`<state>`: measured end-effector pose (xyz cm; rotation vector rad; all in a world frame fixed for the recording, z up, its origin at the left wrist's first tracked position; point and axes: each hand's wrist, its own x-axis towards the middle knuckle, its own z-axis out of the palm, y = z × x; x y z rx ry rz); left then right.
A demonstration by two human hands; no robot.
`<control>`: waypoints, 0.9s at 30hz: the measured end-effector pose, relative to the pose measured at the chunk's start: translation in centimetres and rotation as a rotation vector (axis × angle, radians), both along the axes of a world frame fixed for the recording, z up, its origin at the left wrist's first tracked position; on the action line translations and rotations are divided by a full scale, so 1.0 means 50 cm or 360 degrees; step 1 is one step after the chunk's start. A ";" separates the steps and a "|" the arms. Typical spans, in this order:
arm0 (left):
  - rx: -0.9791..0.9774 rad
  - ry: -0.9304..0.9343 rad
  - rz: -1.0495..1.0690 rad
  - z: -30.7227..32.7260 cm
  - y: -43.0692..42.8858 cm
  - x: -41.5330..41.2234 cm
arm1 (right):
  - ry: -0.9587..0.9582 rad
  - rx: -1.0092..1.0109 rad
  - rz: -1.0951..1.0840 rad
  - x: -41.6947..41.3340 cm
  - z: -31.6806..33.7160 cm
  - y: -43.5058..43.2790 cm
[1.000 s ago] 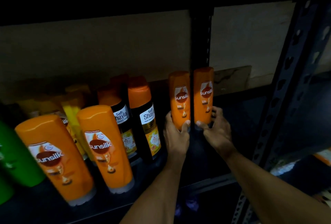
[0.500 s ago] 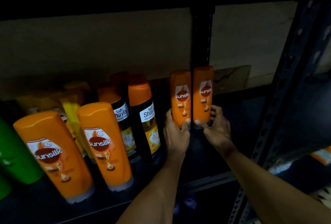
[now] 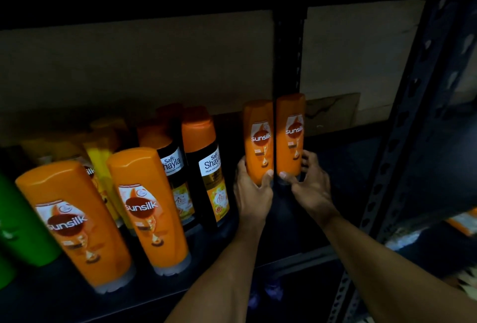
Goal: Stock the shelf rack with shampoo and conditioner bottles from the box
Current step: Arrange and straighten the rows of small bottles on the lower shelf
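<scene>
Grips the left bottle [image 3: 258, 142] low on its body with the left hand [image 3: 251, 193], thumb laid across the front and fingers curled round the far side. Clasps the right bottle [image 3: 291, 131] the same way with the right hand [image 3: 309, 186], thumb at the front near the base, fingers wrapped round the right side. Holds both upright and side by side, touching or nearly so, labels facing out, each orange and marked Sunsilk. Has them deep on the shelf [image 3: 340, 168], toward its right end, right in front of the rear post [image 3: 286, 59]; cannot tell whether the bases rest on it, hidden as they are behind the hands. Reaches in with bare forearms [image 3: 227, 271] from the lower edge of the view. Just left of the pair: two dark Shayla bottles [image 3: 207, 168] with orange caps, upright and close together, with more orange caps dim behind them. Nearer the front edge, further left: two more Sunsilk bottles [image 3: 149, 209], standing apart from each other on greyish caps, labels forward. Behind those, a yellow bottle [image 3: 103, 165], partly hidden. At the far left edge, a green bottle [image 3: 23, 222], cut off by the frame. Behind everything, brown cardboard [image 3: 129, 64]. At the right, a perforated front post [image 3: 402, 142] slanting up through the view.
</scene>
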<state>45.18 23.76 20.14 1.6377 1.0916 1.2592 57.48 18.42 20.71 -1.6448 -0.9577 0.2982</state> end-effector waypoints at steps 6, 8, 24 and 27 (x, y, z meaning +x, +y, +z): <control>0.0003 0.0012 0.0002 0.003 -0.001 0.000 | 0.0053 -0.0037 0.0013 0.002 -0.004 0.002; 0.0003 0.0011 0.0004 0.003 -0.002 0.000 | 0.0089 -0.0045 0.0025 0.003 -0.003 0.004; 0.0023 0.0016 0.0028 -0.005 0.003 -0.001 | 0.0064 -0.0117 0.0023 0.000 -0.003 0.003; 0.0005 0.0074 -0.0001 -0.004 0.000 -0.001 | 0.0075 -0.0135 0.0021 -0.001 -0.002 -0.001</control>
